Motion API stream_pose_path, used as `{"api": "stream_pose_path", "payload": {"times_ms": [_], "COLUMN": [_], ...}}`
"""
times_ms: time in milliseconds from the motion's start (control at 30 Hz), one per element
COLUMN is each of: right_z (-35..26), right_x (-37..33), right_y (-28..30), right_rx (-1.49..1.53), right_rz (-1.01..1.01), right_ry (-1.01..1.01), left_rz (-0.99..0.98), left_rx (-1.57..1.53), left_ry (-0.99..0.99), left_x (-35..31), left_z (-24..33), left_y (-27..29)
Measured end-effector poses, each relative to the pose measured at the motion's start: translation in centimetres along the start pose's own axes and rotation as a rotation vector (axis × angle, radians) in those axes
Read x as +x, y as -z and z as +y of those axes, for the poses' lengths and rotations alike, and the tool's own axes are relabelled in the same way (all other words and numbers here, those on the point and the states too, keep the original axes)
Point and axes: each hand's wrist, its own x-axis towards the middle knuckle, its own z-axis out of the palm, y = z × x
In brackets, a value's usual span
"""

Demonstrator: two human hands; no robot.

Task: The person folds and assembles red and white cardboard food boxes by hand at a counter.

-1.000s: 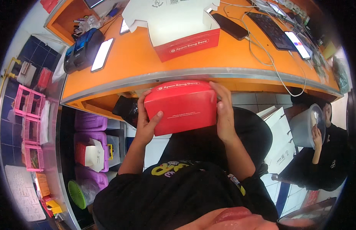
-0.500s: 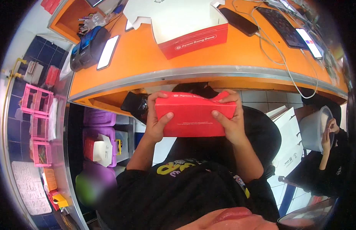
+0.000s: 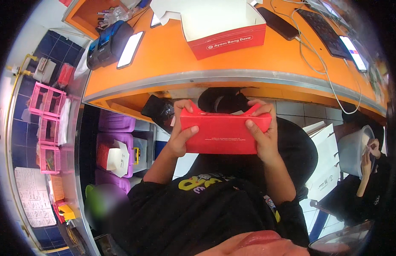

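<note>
A red cardboard box [image 3: 221,138] is held up over my lap, just below the table edge. My left hand [image 3: 183,130] grips its left end, thumb on the near face and fingers over the top. At the right end my right hand [image 3: 263,128] holds it the same way, thumb pressed on the face. The box's upper edge bends inward between the hands. On the table beyond stands an open box [image 3: 230,42], red outside and white inside, with its flaps spread.
On the orange table [image 3: 163,55] lie a phone with a lit screen [image 3: 130,50], a black card machine [image 3: 109,45], a dark phone [image 3: 276,23], a tablet [image 3: 323,32] and a white cable. At right, another person's hands [image 3: 368,155] are at a clear tub [image 3: 351,149]. Purple crates [image 3: 117,121] stand lower left.
The top edge of the held box has been pushed further inward and its printed top side has turned out of sight. My view has shifted slightly, moving the surroundings rightward.
</note>
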Motion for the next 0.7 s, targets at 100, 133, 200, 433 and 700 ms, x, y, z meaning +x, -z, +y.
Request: {"api": "stream_pose_path", "payload": {"times_ms": [100,133,200,433,700], "right_z": [0.1,0.0,-0.2,-3.0,-7.5], "right_x": [-0.6,-0.6,-0.7,-0.4,-1.6], "right_y": [-0.4,-0.4,-0.4,-1.5,1.7], "right_rx": [0.363,0.361,0.300,0.612,0.390], "right_rz": [-0.039,-0.039,-0.053,-0.009,0.009], "right_ry": [-0.213,-0.210,-0.158,-0.388,-0.488], "left_rz": [-0.020,-0.037,-0.058,-0.011,-0.066], "left_rx": [0.032,0.000,-0.033,-0.101,0.137], "left_ry": [-0.118,-0.133,-0.152,-0.126,-0.206], "left_x": [0.0,0.0,0.1,0.5,-0.9], "left_z": [0.1,0.3,0.6,1.1,4.5], "left_y": [0.2,0.1,-0.2,2.4,0.6]}}
